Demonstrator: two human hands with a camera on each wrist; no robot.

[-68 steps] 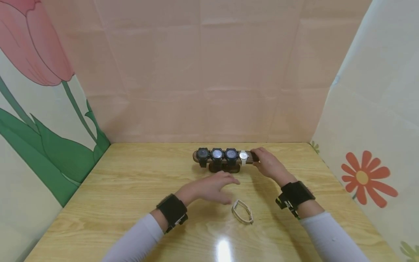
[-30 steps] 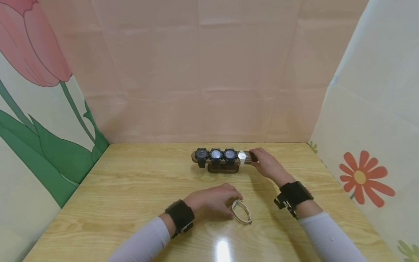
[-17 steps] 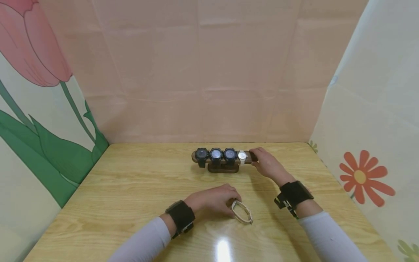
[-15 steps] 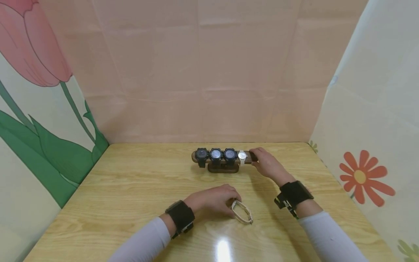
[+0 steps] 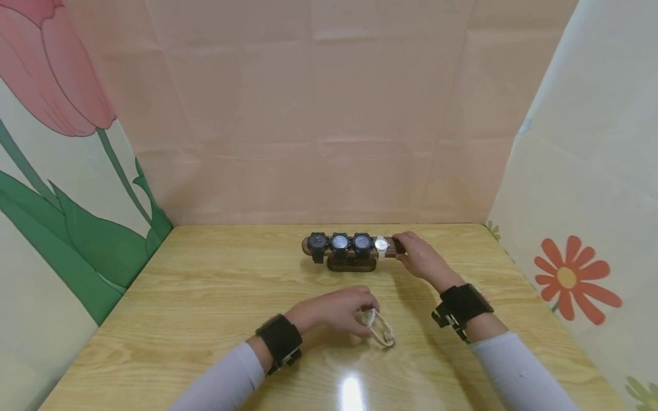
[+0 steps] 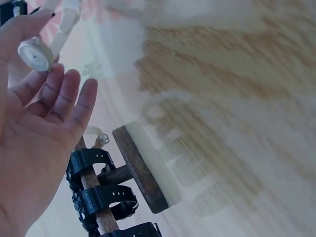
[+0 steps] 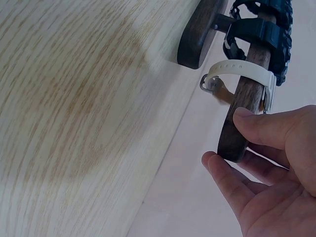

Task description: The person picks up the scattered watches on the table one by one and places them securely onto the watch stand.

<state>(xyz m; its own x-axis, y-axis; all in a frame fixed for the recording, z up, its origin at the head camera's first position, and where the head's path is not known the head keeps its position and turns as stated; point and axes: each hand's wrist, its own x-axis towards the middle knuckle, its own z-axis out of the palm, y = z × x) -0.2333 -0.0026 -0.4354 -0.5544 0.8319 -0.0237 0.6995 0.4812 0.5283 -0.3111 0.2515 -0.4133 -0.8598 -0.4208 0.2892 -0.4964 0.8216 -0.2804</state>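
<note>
My left hand (image 5: 339,309) pinches a white wristwatch (image 5: 382,333) by its case, between thumb and fingers. In the left wrist view the watch's round dial (image 6: 35,55) shows at the fingertips. Farther back, my right hand (image 5: 424,258) grips the right end of a dark wooden watch stand (image 7: 244,94), thumb on top of the bar and fingers around its end. Along the bar sit three black watches (image 5: 340,242) and, nearest my right hand, another white watch (image 5: 381,244) with its strap (image 7: 242,69) looped round the wood.
The stand's base (image 5: 352,264) rests on the wood-grain table (image 5: 216,274) near its back edge. A pinkish backdrop (image 5: 329,114) rises behind. Side panels carry a painted tulip (image 5: 61,74) and a red flower (image 5: 567,278).
My left hand has reached down to the white wristwatch, taken hold of it and tilted it slightly up. My right hand stays on the stand's end.
</note>
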